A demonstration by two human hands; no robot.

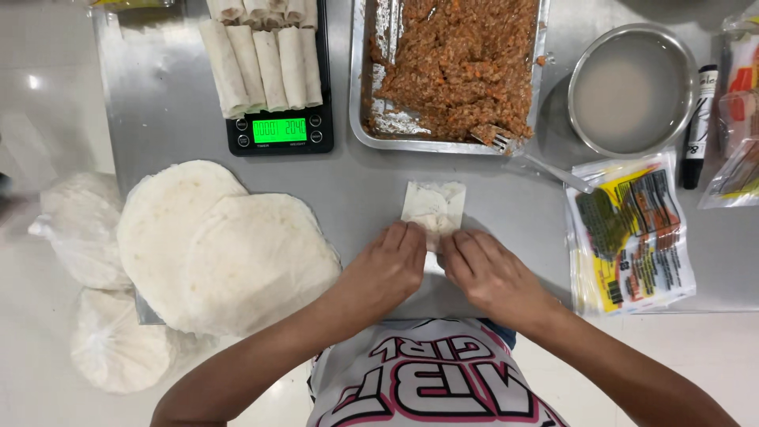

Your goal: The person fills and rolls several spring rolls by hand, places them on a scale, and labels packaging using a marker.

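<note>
Broadly, your steel desk [158, 87] fills the upper and middle frame. Items, largest first:

Stack of round white wrappers [225, 249], left of centre, overhanging the desk's near edge.

Metal tray [360, 95], top centre, holding orange-brown minced filling [466, 59]; a fork [522, 154] rests at its lower right corner, tines in the filling.

Two clear bags of wrappers [83, 229], far left, off the desk.

Round steel bowl [632, 87], upper right, with cloudy pale liquid.

Yellow-and-black printed packet [632, 229], right of centre.

Black scale [281, 130] with green display, upper centre-left, carrying finished white rolls [265, 67] side by side.

Black marker [700, 126], right edge, beside the bowl.

Partly folded wrapper [432, 209], centre of frame, lying on the desk just below the tray.

Your left hand [387, 265] and right hand [486, 273] sit side by side, nearly touching, fingers curled down and pinching the near edge of that wrapper.
</note>
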